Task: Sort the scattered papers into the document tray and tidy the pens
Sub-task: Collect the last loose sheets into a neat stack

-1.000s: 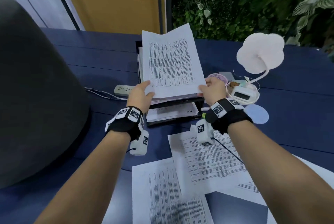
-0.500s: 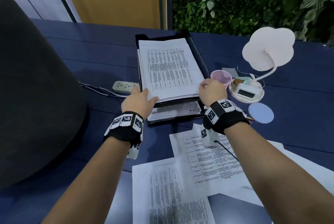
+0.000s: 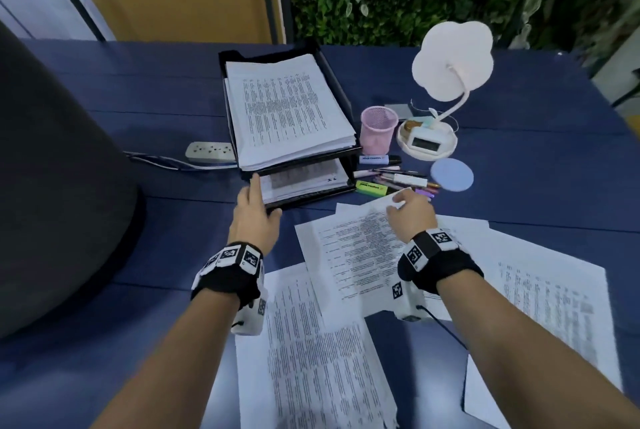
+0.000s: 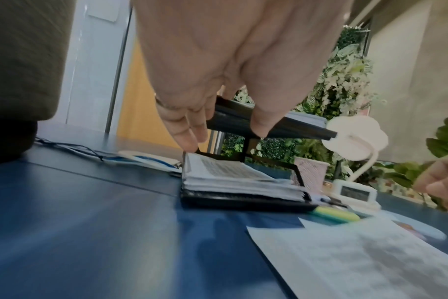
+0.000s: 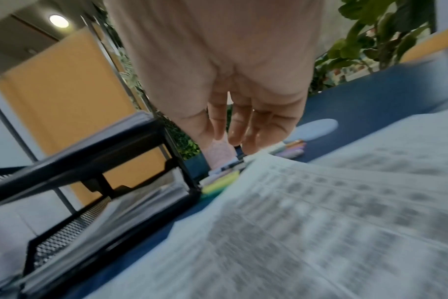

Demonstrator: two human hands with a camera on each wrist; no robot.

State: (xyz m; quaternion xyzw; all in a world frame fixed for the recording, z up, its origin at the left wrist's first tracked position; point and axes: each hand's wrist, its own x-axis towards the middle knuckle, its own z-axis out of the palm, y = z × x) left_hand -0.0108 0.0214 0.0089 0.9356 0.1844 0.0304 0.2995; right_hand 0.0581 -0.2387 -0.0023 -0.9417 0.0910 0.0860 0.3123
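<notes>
Touching top paper (image 3: pixel 360 241), right hand (image 3: pixel 410 217)

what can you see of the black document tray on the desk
The document tray is a black two-tier rack with mesh floors, standing on the blue desk. Its upper tier holds a thick stack of printed sheets, the lower a thinner one. The left hand touches its near left corner; highlighters lie by its right side.

Both bare forearms reach forward, each wrist wrapped in a black band with white coded markers, the left hand (image 3: pixel 254 214) with fingers extended, the right hand (image 3: pixel 410 217) loosely curled, palm down.
</notes>
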